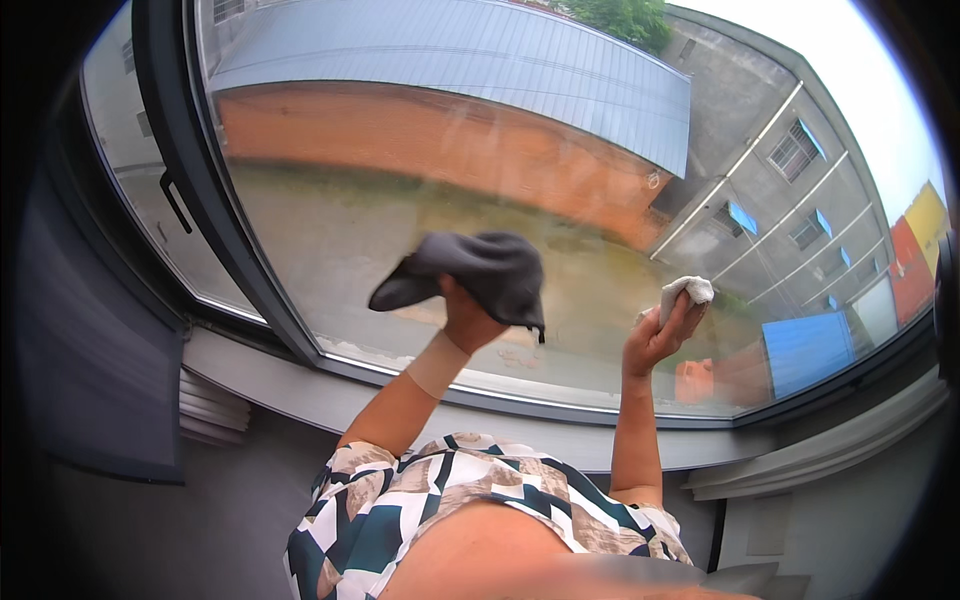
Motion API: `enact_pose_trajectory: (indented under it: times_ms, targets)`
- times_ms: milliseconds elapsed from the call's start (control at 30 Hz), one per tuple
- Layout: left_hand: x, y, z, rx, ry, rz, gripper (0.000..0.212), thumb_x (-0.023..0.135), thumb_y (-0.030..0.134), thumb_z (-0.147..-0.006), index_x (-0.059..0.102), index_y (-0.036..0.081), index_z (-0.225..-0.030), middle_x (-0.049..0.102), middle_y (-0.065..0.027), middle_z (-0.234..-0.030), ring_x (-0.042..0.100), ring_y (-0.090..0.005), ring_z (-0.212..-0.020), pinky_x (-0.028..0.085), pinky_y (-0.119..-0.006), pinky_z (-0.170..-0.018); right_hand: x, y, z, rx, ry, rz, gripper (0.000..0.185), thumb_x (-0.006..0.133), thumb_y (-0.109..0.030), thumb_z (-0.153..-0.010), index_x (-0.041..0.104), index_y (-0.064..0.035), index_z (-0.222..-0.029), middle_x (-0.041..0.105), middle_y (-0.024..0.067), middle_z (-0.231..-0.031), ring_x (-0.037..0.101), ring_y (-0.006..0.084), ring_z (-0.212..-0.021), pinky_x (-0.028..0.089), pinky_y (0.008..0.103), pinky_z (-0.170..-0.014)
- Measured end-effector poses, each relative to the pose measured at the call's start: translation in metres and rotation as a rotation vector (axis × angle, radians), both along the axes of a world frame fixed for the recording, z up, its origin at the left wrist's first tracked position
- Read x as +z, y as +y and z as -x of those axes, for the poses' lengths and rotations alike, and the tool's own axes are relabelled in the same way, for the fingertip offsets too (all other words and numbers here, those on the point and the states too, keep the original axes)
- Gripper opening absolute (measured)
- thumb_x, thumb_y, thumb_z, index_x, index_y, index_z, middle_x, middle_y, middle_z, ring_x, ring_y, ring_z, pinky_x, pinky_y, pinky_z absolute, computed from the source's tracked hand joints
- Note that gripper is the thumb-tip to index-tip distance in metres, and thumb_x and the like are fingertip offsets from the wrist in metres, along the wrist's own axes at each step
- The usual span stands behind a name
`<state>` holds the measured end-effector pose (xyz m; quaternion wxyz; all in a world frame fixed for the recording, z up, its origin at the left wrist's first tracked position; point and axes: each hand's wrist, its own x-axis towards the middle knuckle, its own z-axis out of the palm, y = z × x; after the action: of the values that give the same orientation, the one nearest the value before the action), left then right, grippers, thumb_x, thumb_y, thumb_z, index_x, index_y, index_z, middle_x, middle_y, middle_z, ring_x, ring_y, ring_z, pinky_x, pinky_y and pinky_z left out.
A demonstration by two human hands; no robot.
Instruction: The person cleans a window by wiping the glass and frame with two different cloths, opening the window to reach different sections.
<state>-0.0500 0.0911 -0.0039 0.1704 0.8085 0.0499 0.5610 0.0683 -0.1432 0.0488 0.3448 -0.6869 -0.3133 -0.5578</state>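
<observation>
A dark grey cloth [480,270] hangs bunched in my left hand [470,315], in front of the large window pane [337,247]. Its folds droop to both sides of the fingers. Farther right, my right hand [660,337] grips a crumpled white cloth [686,289], raised a little above the fingers and also before the glass. Whether either cloth touches the pane cannot be told. Pale streaks show on the glass above and between the hands.
A dark window frame [217,225] with a black handle [175,202] stands at the left. Below the pane runs a pale sill [277,382]. Curtains [825,450] hang at the lower right, and a dark panel [97,337] is at the left. Buildings show outside.
</observation>
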Motion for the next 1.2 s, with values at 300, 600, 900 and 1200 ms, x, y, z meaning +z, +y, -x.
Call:
enact_pose_trajectory:
  times_ms: [300, 600, 900, 1200]
  targets:
    - [0.029, 0.052, 0.042, -0.819, -0.037, 0.708, 0.047, 0.054, 0.027, -0.081, 0.041, 0.009, -0.122, 0.05, -0.009, -0.117, 0.046, -0.0225, -0.11, 0.034, -0.035, -0.094, 0.007, -0.014, -0.003, -0.035, 0.025, 0.131, 0.044, 0.045, -0.001, -0.078, 0.044, 0.0032, -0.122, 0.036, 0.0227, -0.131, 0.028, 0.0384, -0.125, 0.021, 0.044, -0.102]
    - [0.044, 0.165, 0.092, 0.617, -0.344, 0.161, 0.044, 0.058, 0.033, -0.079, 0.05, 0.006, -0.113, 0.054, -0.0108, -0.111, 0.053, -0.0242, -0.098, 0.039, -0.036, -0.086, 0.011, -0.02, -0.027, -0.051, -0.187, 0.096, 0.041, 0.039, -0.008, -0.086, 0.038, 0.0047, -0.124, 0.035, 0.026, -0.129, 0.03, 0.042, -0.122, 0.024, 0.0486, -0.099]
    - [-0.187, 0.123, 0.095, 0.828, 0.115, 0.584, 0.056, 0.039, 0.032, -0.089, 0.022, 0.005, -0.135, 0.025, -0.0125, -0.139, 0.023, -0.0223, -0.129, 0.016, -0.033, -0.107, 0.021, -0.028, -0.036, -0.059, -0.286, 0.163, 0.041, 0.036, -0.011, -0.089, 0.034, 0.0027, -0.127, 0.029, 0.0263, -0.131, 0.033, 0.0404, -0.119, 0.029, 0.0451, -0.097]
    - [-0.204, 0.133, 0.105, 0.48, -0.288, 1.14, 0.042, 0.043, 0.024, -0.089, 0.038, 0.002, -0.125, 0.043, -0.0117, -0.126, 0.038, -0.0218, -0.119, 0.029, -0.029, -0.1, 0.025, -0.011, -0.038, -0.09, -0.324, 0.146, 0.039, 0.037, -0.012, -0.086, 0.042, 0.0027, -0.122, 0.041, 0.0233, -0.125, 0.039, 0.0407, -0.115, 0.03, 0.047, -0.096]
